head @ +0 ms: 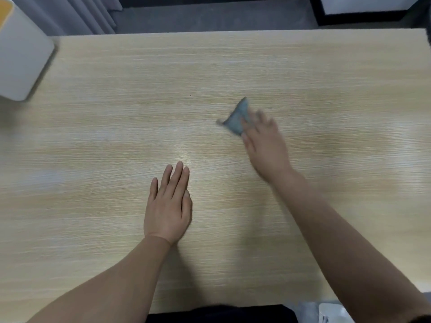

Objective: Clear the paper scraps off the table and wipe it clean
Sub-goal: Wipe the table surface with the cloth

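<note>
A light wooden table (116, 136) fills the view. My right hand (265, 145) is right of centre, blurred, with its fingers pressing a small grey-blue cloth (238, 117) against the tabletop. The cloth sticks out to the upper left of the fingers. My left hand (168, 203) lies flat on the table nearer to me, fingers straight and together, holding nothing. No paper scraps show on the surface.
A white bin (21, 59) with a yellow inside stands at the table's far left corner. Grey curtains (77, 12) and dark floor lie beyond the far edge. A white object (331, 311) sits below the near edge at the right.
</note>
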The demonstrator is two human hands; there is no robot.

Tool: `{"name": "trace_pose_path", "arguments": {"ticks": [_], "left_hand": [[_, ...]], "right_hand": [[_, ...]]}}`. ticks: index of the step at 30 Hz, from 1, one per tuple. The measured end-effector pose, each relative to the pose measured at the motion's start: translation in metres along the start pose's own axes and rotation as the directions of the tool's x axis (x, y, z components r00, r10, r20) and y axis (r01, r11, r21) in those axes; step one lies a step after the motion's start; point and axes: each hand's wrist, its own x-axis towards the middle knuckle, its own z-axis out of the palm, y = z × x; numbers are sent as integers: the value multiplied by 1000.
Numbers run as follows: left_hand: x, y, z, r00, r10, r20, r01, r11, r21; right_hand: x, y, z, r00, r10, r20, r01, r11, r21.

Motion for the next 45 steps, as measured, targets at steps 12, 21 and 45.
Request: {"name": "trace_pose_path", "arguments": {"ticks": [12,21,45], "left_hand": [[-1,-1,1,1000,5,0,-5,1000,4],[-1,-1,1,1000,12,0,-12,1000,19],[83,4,-39,988,108,-114,-120,988,-102]], "right_hand": [[-4,-13,5,883,-429,189,441,897,-28],[31,-28,5,992,-105,71,106,994,-12],[39,-15,0,994,-77,83,74,997,37]]}}
